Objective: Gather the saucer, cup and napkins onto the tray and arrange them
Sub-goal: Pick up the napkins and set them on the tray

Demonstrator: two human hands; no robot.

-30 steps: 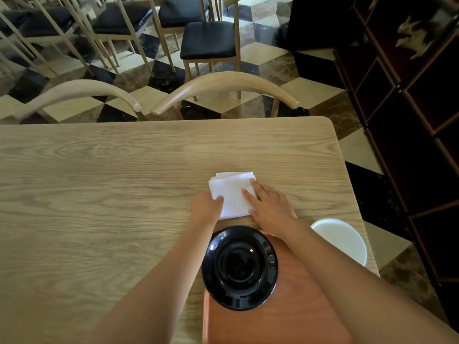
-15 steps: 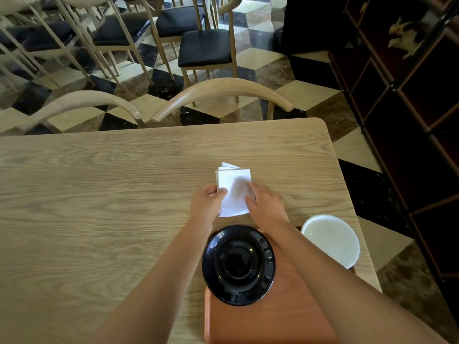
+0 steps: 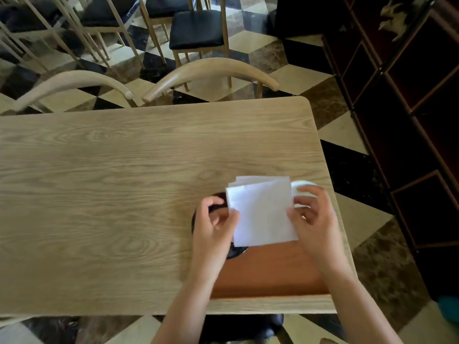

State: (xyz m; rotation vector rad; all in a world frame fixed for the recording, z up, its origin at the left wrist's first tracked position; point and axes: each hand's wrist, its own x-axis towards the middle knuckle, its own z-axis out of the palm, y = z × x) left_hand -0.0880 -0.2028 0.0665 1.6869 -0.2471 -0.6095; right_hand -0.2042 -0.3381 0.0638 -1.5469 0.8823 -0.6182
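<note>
A stack of white napkins [image 3: 263, 209] is held in the air above the orange-brown tray [image 3: 270, 271]. My left hand [image 3: 213, 227] pinches its left edge and my right hand [image 3: 313, 217] grips its right edge. The black saucer [image 3: 236, 252] sits on the tray's far left part, mostly hidden under my left hand and the napkins. A white cup [image 3: 301, 187] stands on the table just right of the tray, half covered by my right hand's fingers.
The tray lies at the near right corner of a light wooden table [image 3: 111, 194]. Two curved chair backs [image 3: 211, 70] stand at the far edge. A dark shelf unit [image 3: 409, 120] runs along the right.
Both hands lifted the napkin stack off the table and brought it toward me, over the tray and saucer. The view has shifted back, showing the table's near edge.
</note>
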